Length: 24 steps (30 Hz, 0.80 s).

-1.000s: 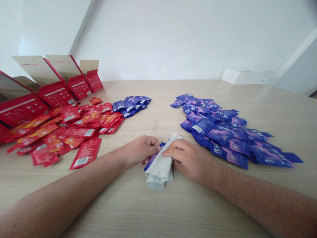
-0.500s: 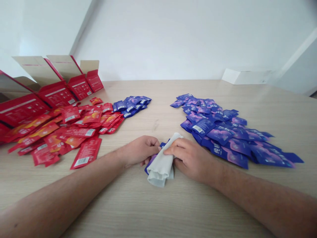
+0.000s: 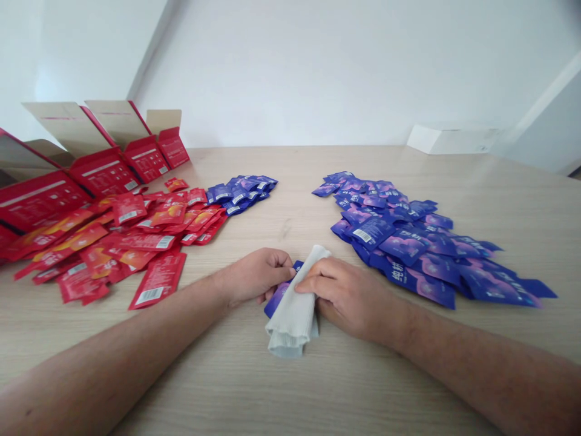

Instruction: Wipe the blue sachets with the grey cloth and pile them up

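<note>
My right hand (image 3: 347,295) pinches a folded piece of white ribbed fabric (image 3: 295,307) between thumb and fingers; its exact kind does not show. A blue-and-purple packet (image 3: 275,301) lies partly under the fabric, which hides much of it. At the packet's left edge my left hand (image 3: 259,275) is closed, thumb against curled fingers, gripping it. The fabric slants from upper right to lower left, its lower end flared and layered, above the table.
Blue-purple packets (image 3: 403,242) spread across the right, with a smaller blue heap (image 3: 242,194) at centre left. Red packets (image 3: 154,242) pile up on the left before open red boxes (image 3: 106,172). Near the wall lies a white box (image 3: 454,140) on the wooden table (image 3: 290,393).
The white fabric has shifted slightly down and left with my right hand, and its lower end hangs nearer me. My left hand stays almost in place.
</note>
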Tool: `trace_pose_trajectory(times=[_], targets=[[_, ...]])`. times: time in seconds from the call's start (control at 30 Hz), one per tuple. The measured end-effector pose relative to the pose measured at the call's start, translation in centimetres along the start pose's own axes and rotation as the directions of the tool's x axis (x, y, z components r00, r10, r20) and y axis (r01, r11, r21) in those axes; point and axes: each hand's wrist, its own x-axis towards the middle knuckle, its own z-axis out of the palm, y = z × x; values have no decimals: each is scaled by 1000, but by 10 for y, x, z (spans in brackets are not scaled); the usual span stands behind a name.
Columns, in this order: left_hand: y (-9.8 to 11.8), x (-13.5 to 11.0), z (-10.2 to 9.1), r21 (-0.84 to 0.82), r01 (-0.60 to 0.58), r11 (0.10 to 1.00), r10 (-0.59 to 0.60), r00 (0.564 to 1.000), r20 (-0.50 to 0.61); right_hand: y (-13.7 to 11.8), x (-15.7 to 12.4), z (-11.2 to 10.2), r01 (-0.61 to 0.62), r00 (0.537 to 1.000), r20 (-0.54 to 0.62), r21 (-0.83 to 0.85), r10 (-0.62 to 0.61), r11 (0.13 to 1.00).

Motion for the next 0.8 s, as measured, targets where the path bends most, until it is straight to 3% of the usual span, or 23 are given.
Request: trace_pose_trajectory(times=[0.13,0.33,0.5,0.7,0.8], targets=[[-1,0,0,9,1,1000,-1,1000,-8,4,-1,2,-94,994,-60,-25,92,995],[0,-1,0,9,0,1000,0,1000,-8,-2,-1,1,-1,1000,6,-11,1,1000],[-1,0,0,26,9,1000,-9,1000,-11,6,-1,3,-92,994,-55,-32,91,995],[-2,-2,1,14,3,1000,-3,1000,-20,0,-1,1,2,1000,6,-6,-2,1000],[0,-2,1,15,5,1000,-4,1000,-19,3,-1,2,-47,998,-32,-11,47,999]])
